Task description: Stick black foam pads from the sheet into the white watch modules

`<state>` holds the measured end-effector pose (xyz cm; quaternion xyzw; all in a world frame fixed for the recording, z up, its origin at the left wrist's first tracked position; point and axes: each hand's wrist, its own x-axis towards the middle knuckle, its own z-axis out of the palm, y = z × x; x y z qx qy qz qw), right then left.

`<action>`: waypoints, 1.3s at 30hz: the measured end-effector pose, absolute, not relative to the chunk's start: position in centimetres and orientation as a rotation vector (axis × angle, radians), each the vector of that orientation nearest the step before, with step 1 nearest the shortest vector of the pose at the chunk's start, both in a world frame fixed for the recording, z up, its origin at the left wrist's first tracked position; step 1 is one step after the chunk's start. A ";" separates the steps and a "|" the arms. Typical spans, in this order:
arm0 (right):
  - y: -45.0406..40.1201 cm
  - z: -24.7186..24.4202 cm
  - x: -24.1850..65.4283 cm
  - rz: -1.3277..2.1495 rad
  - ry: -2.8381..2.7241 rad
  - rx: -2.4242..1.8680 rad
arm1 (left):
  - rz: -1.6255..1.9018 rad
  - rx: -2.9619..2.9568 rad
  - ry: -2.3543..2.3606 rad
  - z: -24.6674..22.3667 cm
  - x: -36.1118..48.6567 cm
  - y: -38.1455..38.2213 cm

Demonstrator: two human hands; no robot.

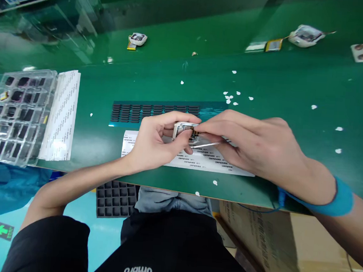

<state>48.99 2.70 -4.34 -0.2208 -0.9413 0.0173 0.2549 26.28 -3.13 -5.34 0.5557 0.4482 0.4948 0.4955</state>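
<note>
Several white dots [228, 101], left hand [156, 142] gripping partly thumb-hidden device [176, 129], right hand [253, 141] pinching tweezers [207, 145]

Both forearms reach in from the lower corners and the hands meet near the middle of the view, close together. The left hand [160, 140] has its palm turned inward, its fingers curved along the far side and its thumb bent across toward them in a pinching grip. The right hand [247, 137] comes in from the right with its back facing up, fingers extended leftward and drawn together at the tips, their ends beside the left thumb. The right wrist [325, 185] wears a blue band; the left wrist [130, 163] is bare.
</note>
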 end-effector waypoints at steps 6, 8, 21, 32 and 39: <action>3.1 -4.8 49.0 -0.098 -2.476 -0.566 | 1.234 1.380 1.105 -5.0 26.3 -3.0; 3.0 -4.7 48.9 -0.113 -2.484 -0.621 | 1.191 1.384 1.114 -5.0 26.4 -3.1; 3.1 -4.8 49.7 -0.348 -2.417 -0.473 | 1.023 1.218 0.992 -3.8 25.9 -3.4; 3.5 -4.0 50.3 -0.293 -2.516 -0.414 | 1.011 1.190 1.027 -4.1 25.7 -3.3; 3.2 -4.7 50.1 -0.216 -2.436 -0.408 | 1.006 1.181 1.026 -4.4 25.8 -3.2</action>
